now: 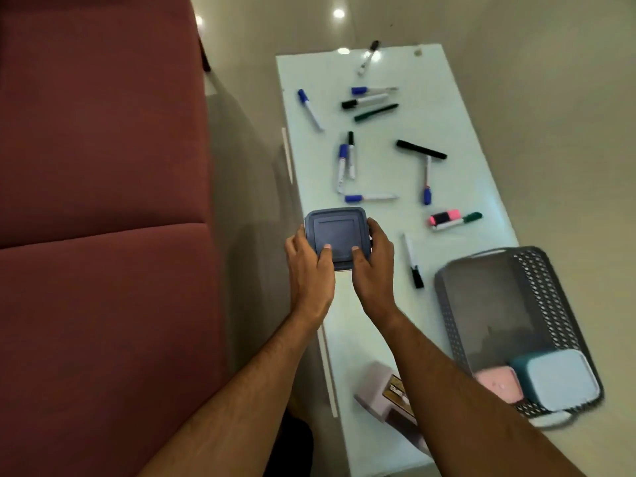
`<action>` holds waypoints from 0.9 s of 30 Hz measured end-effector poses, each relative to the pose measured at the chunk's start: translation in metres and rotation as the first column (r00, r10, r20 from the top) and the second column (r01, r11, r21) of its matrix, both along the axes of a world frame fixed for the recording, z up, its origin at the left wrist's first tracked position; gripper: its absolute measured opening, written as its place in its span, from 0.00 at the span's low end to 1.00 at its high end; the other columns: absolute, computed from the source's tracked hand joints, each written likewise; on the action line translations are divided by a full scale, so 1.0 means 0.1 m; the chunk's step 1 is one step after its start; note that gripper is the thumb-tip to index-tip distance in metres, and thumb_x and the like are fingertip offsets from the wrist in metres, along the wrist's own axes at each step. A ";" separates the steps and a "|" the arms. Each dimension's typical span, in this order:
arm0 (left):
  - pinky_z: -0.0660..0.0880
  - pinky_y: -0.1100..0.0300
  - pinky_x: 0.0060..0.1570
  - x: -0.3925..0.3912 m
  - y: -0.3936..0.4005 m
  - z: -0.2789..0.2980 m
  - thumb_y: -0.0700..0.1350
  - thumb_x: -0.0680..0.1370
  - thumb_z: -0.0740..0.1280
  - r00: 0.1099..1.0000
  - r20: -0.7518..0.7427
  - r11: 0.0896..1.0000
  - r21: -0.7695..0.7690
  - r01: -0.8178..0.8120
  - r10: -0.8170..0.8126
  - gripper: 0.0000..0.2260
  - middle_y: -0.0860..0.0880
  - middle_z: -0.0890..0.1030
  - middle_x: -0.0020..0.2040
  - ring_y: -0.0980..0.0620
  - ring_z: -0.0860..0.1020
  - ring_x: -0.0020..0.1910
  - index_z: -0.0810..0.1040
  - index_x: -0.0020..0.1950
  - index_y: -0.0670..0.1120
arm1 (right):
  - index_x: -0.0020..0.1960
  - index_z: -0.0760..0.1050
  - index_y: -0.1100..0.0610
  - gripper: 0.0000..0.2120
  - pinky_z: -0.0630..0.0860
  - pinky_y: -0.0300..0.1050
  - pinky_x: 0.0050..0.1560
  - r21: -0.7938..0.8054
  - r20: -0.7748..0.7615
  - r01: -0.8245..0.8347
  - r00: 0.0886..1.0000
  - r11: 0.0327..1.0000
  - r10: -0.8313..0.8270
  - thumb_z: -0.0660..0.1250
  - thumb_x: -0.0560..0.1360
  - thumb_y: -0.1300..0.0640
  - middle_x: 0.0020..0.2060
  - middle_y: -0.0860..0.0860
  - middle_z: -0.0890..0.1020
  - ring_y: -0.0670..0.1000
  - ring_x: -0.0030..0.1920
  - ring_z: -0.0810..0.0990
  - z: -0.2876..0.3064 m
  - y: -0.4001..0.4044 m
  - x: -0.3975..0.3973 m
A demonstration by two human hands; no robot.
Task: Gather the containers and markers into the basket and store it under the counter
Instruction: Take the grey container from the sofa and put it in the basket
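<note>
A square dark-blue lidded container (335, 232) sits at the left edge of the pale glass table (444, 108). My left hand (309, 270) grips its left side and my right hand (373, 270) grips its right side, both thumbs on the lid. A grey perforated basket (495, 304) stands at the table's right edge; inside it lie a light-blue lidded container (557, 380) and a pink one (499, 383). Several markers lie scattered over the table, among them a black marker (420, 149), a blue-capped one (370, 197) and a pink highlighter (445, 217).
A dark red sofa (103, 201) fills the left side, close to the table. A pinkish box (382, 394) lies on the table's near end, partly under my right forearm. Beige tiled floor surrounds the table.
</note>
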State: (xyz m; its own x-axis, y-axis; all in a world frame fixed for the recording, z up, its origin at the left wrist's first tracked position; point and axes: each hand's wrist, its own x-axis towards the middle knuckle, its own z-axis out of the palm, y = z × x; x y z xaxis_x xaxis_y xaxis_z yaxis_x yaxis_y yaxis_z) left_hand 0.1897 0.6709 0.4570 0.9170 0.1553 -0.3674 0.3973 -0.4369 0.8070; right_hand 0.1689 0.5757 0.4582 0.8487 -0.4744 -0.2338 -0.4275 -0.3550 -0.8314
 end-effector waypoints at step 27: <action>0.82 0.52 0.52 -1.81 -3.11 -0.23 0.33 0.76 0.65 0.938 -0.105 0.941 -0.117 0.319 -0.331 0.16 0.46 0.79 0.60 0.48 0.80 0.57 0.72 0.62 0.46 | 0.75 0.67 0.60 0.26 0.74 0.33 0.63 -0.182 -0.108 0.205 0.968 0.962 -0.226 0.59 0.78 0.73 0.63 0.54 0.73 0.50 0.64 0.73 -0.24 -3.22 -2.09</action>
State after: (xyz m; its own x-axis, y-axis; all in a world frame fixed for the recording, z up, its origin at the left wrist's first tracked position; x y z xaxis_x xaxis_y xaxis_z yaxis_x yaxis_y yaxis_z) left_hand 0.0090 0.3600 0.4343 0.8590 -0.1855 -0.4773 0.3441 -0.4811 0.8063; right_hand -0.0402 0.2534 0.4346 0.6905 -0.6845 -0.2341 -0.6071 -0.3723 -0.7020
